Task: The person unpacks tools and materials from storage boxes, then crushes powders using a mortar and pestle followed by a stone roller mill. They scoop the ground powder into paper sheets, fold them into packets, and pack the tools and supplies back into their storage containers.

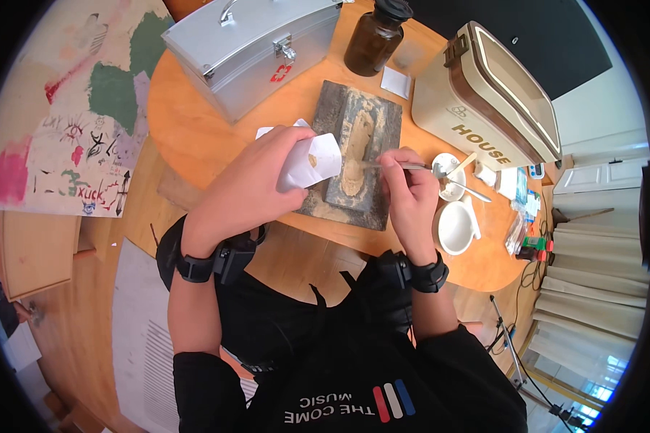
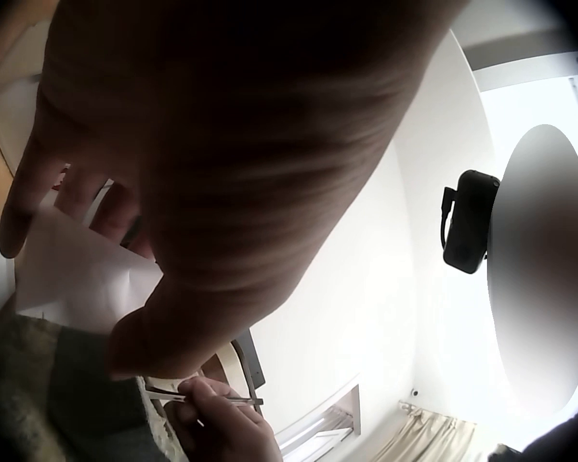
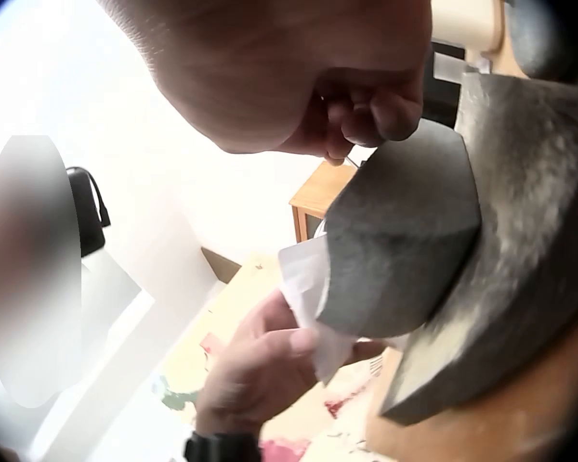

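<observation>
My left hand [image 1: 256, 177] holds a folded sheet of white paper [image 1: 326, 153] beside the stone block, with a little tan powder on the paper. Between thumb and fingers, my right hand [image 1: 412, 193] pinches a thin metal spatula [image 1: 416, 167]. The spatula's tip reaches over the tan powder [image 1: 354, 180] on the grey stone block [image 1: 334, 180], which sits on a wider dark stone slab [image 1: 388, 115]. In the right wrist view, the paper [image 3: 308, 269] is against the block's end [image 3: 376, 279], while the right hand [image 3: 299, 77] is above the block.
A silver metal case [image 1: 253, 65] and a brown glass jar [image 1: 373, 43] stand at the back. To the right are a cream box marked HOUSE [image 1: 455, 108], a small white dish [image 1: 451, 189] with utensils, and a white mortar [image 1: 455, 229] with its pestle. A white packet [image 1: 396, 83] lies behind the slab.
</observation>
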The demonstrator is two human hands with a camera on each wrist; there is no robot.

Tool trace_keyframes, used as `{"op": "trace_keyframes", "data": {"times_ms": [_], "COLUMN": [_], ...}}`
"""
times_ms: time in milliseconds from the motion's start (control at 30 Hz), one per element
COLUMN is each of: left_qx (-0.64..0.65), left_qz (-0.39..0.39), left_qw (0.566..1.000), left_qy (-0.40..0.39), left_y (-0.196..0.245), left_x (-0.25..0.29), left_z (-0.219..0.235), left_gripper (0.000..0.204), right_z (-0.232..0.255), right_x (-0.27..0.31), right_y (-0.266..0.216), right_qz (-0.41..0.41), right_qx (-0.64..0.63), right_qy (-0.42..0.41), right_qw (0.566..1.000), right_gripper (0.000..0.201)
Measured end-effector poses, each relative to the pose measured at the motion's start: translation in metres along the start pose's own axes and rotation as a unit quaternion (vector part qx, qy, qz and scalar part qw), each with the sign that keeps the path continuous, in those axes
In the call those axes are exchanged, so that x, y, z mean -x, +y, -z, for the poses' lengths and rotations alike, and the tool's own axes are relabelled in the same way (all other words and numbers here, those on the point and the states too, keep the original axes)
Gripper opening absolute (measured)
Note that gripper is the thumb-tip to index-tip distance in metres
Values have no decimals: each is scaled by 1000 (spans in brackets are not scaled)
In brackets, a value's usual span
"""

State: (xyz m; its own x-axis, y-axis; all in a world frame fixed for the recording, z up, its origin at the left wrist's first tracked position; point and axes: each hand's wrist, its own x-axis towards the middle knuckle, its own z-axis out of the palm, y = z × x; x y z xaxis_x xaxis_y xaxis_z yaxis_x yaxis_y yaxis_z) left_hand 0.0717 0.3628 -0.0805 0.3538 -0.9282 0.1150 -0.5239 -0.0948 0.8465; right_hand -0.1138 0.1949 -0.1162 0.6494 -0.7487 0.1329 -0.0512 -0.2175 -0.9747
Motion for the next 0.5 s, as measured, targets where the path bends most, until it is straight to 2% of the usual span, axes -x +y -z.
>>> {"op": "trace_keyframes", "data": {"times_ms": [33, 100, 233, 333, 400, 433, 467, 500], "left_qx": [-11, -13, -12, -26, -8, 12, 9, 44], "left_qz": [7, -2, -2, 17, 20, 25, 25, 37], "left_qw": [1000, 1000, 1000, 999, 1000, 999, 1000, 998], "left_qy": [-16, -10, -8, -16, -16, -20, -16, 4], "left_y": [1, -3, 2, 6, 10, 11, 10, 8], "left_x": [1, 1, 0, -3, -5, -6, -6, -5], "left_z": [0, -2, -2, -3, -3, -3, -4, -4], "left_gripper": [58, 58, 59, 66, 67, 67, 67, 68], "right_z": [0, -2, -7, -8, -14, -11, -6, -1], "right_x": [5, 11, 9, 3, 2, -2, -3, -3], "right_y": [0, -1, -3, -29, -51, -50, -51, -53], "right_qz": [-2, -115, -101, -83, 29, 175, 178, 223], "right_qx": [0, -157, -227, -288, -90, 37, 35, 51], "right_qy": [2, 8, 49, 69, 9, 25, 23, 53], "right_qw": [1000, 981, 967, 952, 995, 984, 983, 972], "right_gripper": [14, 14, 12, 11, 8, 8, 8, 7]}}
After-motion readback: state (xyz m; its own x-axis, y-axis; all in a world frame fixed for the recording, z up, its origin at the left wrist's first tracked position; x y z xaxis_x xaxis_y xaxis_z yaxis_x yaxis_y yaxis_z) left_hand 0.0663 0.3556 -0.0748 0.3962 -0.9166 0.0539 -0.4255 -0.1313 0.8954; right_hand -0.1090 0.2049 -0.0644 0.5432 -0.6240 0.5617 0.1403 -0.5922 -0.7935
